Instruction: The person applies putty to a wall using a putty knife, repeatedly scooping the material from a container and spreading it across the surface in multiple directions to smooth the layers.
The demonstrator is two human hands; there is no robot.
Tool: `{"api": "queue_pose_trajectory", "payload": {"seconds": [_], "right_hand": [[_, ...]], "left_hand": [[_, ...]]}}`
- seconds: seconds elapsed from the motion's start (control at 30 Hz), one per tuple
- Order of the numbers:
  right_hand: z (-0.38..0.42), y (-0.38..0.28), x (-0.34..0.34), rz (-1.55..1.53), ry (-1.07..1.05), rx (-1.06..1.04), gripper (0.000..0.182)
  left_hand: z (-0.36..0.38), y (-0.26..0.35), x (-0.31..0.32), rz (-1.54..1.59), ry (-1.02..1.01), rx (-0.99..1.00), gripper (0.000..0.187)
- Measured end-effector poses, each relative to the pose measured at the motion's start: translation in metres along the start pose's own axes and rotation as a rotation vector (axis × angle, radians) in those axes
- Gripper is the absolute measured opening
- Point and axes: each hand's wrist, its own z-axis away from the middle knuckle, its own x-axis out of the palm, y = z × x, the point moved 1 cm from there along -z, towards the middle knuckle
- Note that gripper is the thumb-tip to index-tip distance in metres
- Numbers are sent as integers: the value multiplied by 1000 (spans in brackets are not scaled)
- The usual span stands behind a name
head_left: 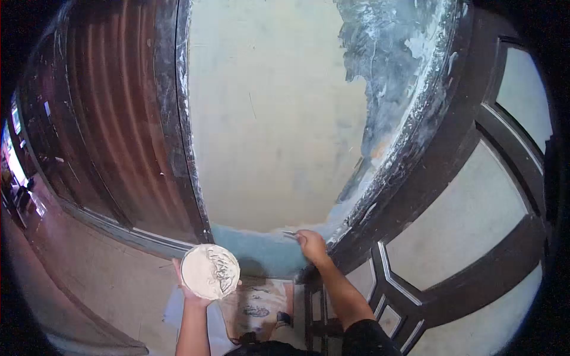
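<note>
My left hand (189,294) holds up a round container of cream-coloured putty (199,272) from below. Its putty surface is smooth on the left and ridged on the right. In the closed fingers of my right hand (312,245) is a putty knife (290,234), only partly visible. Its blade is at the wall, by the lower edge of a pale coated area (267,148). Under that edge runs a teal strip of wall (252,249). Rough grey-blue wall (389,65) shows at the upper right.
A dark wooden frame with a brown panel (113,118) stands left of the wall. To the right is a dark panelled door (445,296) with pale insets. Below lie a smeared floor patch (256,305), a white sheet (175,311) and a shoe (284,318).
</note>
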Motion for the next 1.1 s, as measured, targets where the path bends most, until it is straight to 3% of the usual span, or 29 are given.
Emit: {"api": "queue_pose_trajectory", "payload": {"seconds": [0.1,0.23,0.3,0.33,0.4,0.5,0.57,0.6,0.63,0.7,0.77,0.83,0.9,0.97,1.0,1.1], "right_hand": [[-7,29,46,56,-63,0,15],[-11,53,109,131,-89,0,13],[-22,58,126,260,-140,112,13],[-23,60,127,255,-149,115,13],[-20,64,119,62,206,-40,13],[0,70,124,54,203,-7,21],[-4,83,133,90,96,-25,16],[-11,102,149,80,170,-124,14],[-12,102,152,68,236,-213,12],[-18,99,144,166,189,38,11],[0,90,124,278,60,68,17],[15,79,110,67,167,154,19],[22,100,127,-94,256,38,21],[9,98,127,55,44,75,23],[-2,113,132,-17,134,-22,23],[-29,88,95,80,135,88,23]], "left_hand": [[2,2,-10,-316,-35,63,107],[7,13,-38,-374,109,225,106],[11,17,-44,-418,127,243,104],[13,22,-51,-434,121,203,103],[17,28,-60,-354,204,229,105],[24,27,-63,-116,383,307,105],[25,20,-58,-121,374,312,105],[26,17,-52,-383,207,189,104],[27,14,-46,-254,246,198,105],[26,10,-36,-180,298,211,105],[30,10,-37,-183,335,207,105],[30,12,-43,-191,332,212,106],[29,14,-46,-281,211,154,106],[27,14,-47,-157,302,227,107],[27,16,-51,-177,319,239,107],[31,29,-69,-227,338,276,106]]}}
